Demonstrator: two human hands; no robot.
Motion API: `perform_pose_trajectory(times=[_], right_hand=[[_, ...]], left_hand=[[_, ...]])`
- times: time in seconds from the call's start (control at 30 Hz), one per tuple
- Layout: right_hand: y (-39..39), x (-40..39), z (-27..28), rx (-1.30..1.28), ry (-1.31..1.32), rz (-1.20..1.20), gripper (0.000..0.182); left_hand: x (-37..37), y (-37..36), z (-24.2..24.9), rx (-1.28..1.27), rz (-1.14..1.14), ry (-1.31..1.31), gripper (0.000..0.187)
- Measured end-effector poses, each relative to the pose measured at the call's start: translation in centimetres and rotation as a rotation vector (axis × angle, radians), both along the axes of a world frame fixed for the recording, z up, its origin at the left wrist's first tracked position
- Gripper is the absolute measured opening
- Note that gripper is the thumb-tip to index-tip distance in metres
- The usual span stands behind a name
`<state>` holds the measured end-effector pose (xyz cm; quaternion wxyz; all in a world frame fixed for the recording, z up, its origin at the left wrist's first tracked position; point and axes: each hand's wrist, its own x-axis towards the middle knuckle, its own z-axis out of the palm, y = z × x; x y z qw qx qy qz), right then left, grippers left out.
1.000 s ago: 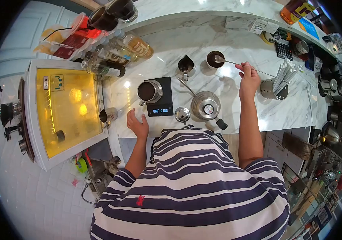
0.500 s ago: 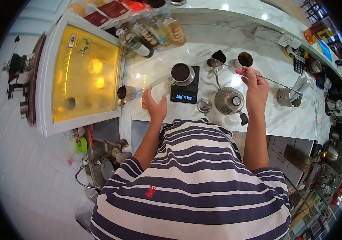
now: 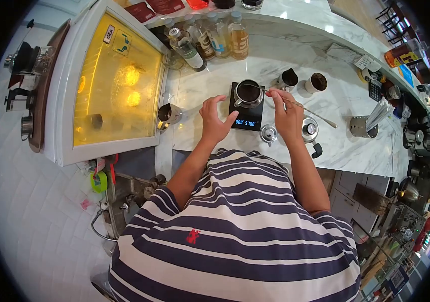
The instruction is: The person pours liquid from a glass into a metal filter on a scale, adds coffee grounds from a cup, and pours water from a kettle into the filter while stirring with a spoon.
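My right hand (image 3: pixel 286 113) pinches a long bar spoon (image 3: pixel 320 118) with a twisted handle. The spoon slants left, its front end at the mouth of a small metal-rimmed pot (image 3: pixel 249 104) of dark liquid. That pot stands on a black digital scale (image 3: pixel 246 123) with lit blue digits. Fingers spread, my left hand (image 3: pixel 216 120) hovers at the scale's left side, holding nothing. Beneath my right wrist is a steel gooseneck kettle (image 3: pixel 309 129), partly hidden by the arm. A small metal lid-like piece (image 3: pixel 269 133) lies in front of the scale.
To the left, a metal pitcher (image 3: pixel 173 115) stands beside a yellow-lit cabinet (image 3: pixel 119 90). Another pitcher (image 3: pixel 289 78) and a cup with dark contents (image 3: pixel 316 83) are behind my right hand. Several bottles (image 3: pixel 238 38) line the back; a steel holder (image 3: pixel 360 127) with straws sits right.
My right hand has moved left with the bar spoon, bringing its front end from over the pitcher to the pot. My left hand has come closer to the scale, still open.
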<state>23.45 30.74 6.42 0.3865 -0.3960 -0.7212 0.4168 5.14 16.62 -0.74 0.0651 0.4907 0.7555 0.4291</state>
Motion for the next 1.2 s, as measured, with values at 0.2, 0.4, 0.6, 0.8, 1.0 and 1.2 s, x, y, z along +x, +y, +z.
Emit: perform_pose_trajectory(times=[0.2, 0.4, 0.6, 0.8, 1.0, 1.2], right_hand=[[-1.1, -1.6, -1.2, 0.114, -0.018, 0.023, 0.016], [-1.2, -2.4, -1.4, 0.222, -0.085, 0.011, 0.013], [-1.6, -2.0, -1.6, 0.292, -0.143, -0.027, 0.010], [-1.5, -3.0, -1.7, 0.354, -0.137, -0.003, 0.010], [-1.8, -1.9, -1.7, 0.333, -0.186, -0.061, 0.009], [-2.3, -2.4, -2.5, 0.411, -0.159, -0.040, 0.010]], left_hand=[[-0.4, 0.1, 0.1, -0.046, -0.052, -0.066, 0.046], [-0.9, 0.3, -0.1, -0.048, -0.107, -0.116, 0.029], [-1.5, 0.8, 0.2, -0.043, -0.167, -0.212, 0.020], [-1.5, 1.4, -0.2, -0.027, -0.204, -0.249, 0.021], [-1.5, 1.6, -0.6, 0.028, -0.204, -0.281, 0.019], [-1.4, 1.6, -0.6, -0.010, -0.206, -0.326, 0.022]])
